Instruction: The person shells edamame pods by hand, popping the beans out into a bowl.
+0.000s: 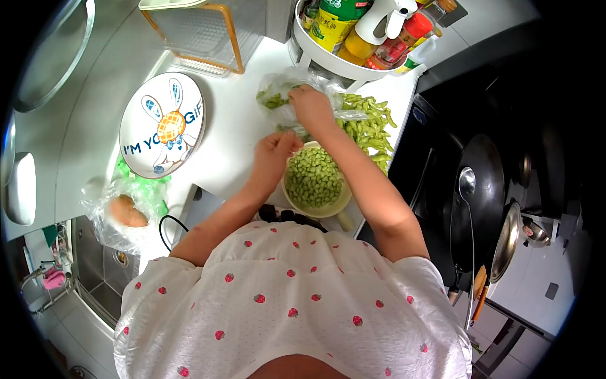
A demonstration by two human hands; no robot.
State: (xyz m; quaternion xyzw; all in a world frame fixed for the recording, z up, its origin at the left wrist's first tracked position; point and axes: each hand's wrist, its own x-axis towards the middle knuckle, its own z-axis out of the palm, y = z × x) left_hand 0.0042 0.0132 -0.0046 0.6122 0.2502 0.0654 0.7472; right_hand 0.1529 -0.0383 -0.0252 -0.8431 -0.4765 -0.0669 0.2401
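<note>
My left hand [273, 153] is closed in a pinch just above the left rim of a pale bowl [341, 205]. Whatever is between its fingertips is too small to make out. Shelled green soybeans [314, 177] fill much of the bowl, which has a short handle at its lower right. Farther back, my right hand [312, 108] has its fingers curled down at a clear plastic bag [287, 81]. Some green pods [275, 101] show inside that bag beside the fingertips; what the right fingers grip is hidden. More edamame pods [369, 123] lie heaped to the right of the bowl.
A rabbit-patterned plate [163, 125] leans at the left, above a plastic bag holding something brown [128, 211]. Bottles stand in a white round rack [334, 62] at the back. The stove with a black wok [478, 202] and ladle [467, 181] is on the right.
</note>
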